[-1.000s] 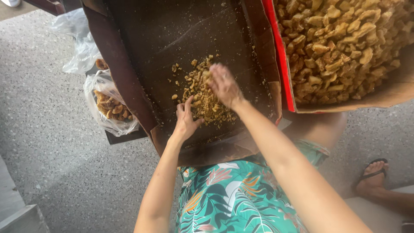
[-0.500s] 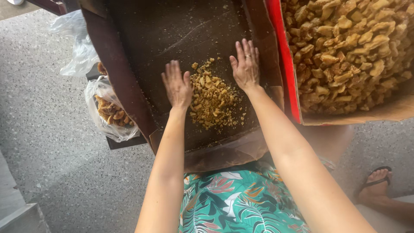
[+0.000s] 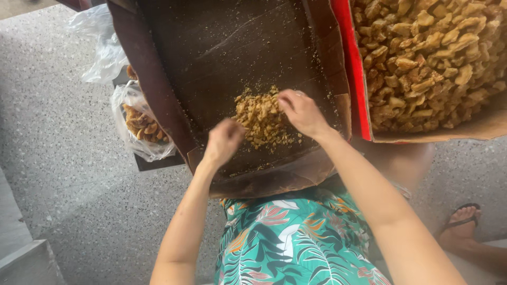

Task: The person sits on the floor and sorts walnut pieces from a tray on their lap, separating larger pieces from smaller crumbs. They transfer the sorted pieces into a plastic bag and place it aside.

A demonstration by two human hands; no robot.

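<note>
Both hands, flat and apart before, now close on the pile of broken nut pieces (image 3: 262,119) in the brown cardboard tray (image 3: 158,95): left hand (image 3: 224,141) curled, right hand (image 3: 301,111) cupped over light, crumbly bits, best scooped from below.

Soft, even daylight, no glare.
Left hand (image 3: 224,141) motion-blurred; dark box (image 3: 222,58) interior dim w/ faint shadows; rest fairly sharp.
</note>
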